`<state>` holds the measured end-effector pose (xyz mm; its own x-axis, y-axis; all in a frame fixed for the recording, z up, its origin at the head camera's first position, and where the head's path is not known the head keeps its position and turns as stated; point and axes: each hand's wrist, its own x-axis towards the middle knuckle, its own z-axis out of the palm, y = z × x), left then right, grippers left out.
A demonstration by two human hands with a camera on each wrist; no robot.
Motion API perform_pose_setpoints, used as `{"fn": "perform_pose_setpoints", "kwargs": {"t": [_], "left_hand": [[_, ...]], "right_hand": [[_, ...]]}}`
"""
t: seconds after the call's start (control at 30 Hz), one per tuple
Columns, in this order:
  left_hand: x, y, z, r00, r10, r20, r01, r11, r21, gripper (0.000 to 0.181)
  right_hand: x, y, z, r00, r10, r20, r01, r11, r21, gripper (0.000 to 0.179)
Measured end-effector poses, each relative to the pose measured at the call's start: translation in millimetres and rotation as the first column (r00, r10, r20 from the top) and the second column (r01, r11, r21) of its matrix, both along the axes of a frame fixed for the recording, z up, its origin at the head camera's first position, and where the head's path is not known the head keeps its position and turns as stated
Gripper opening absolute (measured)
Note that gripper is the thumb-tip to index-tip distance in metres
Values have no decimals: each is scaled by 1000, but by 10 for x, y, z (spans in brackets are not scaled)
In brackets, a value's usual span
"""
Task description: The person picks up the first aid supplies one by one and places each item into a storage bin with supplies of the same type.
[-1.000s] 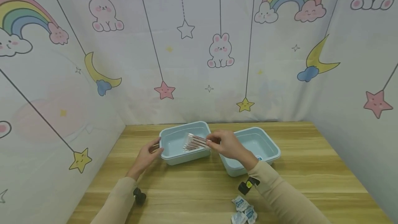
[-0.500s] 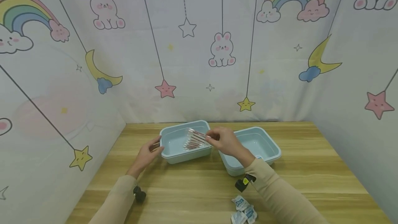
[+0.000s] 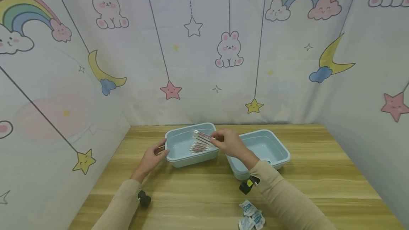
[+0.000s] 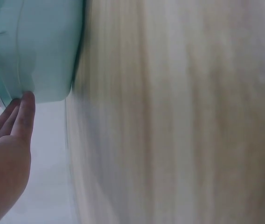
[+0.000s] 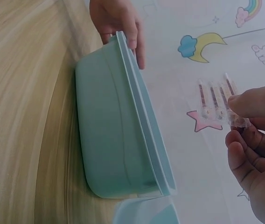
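Two light blue plastic bins stand side by side. My left hand (image 3: 152,157) holds the left bin (image 3: 191,160) at its left end, its fingertips on the outer wall in the left wrist view and the rim between thumb and fingers. My right hand (image 3: 230,143) pinches the ends of several cotton swabs (image 5: 216,95) in clear wrapping, with reddish-brown sticks. They are fanned out above the left bin. More of these swabs (image 3: 198,147) show lower, over the bin's inside. The right bin (image 3: 271,148) sits below and behind my right forearm.
Several small white packets with blue print (image 3: 249,208) lie on the wooden table (image 3: 191,198) near the front. Inside the right bin, part of a similar packet (image 3: 266,160) shows, the rest hidden by the arm. A printed cloth (image 3: 198,63) encloses the back and sides.
My right hand has risen slightly with the swabs in its pinch, and lower swabs now show more apart from the held ones. The left hand keeps its hold on the left bin.
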<state>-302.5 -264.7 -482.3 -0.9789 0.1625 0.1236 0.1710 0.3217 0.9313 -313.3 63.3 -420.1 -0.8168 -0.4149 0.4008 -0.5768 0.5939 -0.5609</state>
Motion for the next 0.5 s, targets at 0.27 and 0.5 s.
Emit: {"fn": "perform_pose_setpoints", "kwargs": {"t": [0.27, 0.5], "left_hand": [[-18, -3, -15, 1000, -8, -2, 8, 1000, 25, 59], [-3, 4, 1, 1000, -8, -3, 8, 1000, 9, 59]], "right_hand": [[-40, -29, 12, 1000, 3, 10, -3, 1000, -3, 11], [-67, -55, 6, 1000, -16, 13, 15, 1000, 5, 11]]}}
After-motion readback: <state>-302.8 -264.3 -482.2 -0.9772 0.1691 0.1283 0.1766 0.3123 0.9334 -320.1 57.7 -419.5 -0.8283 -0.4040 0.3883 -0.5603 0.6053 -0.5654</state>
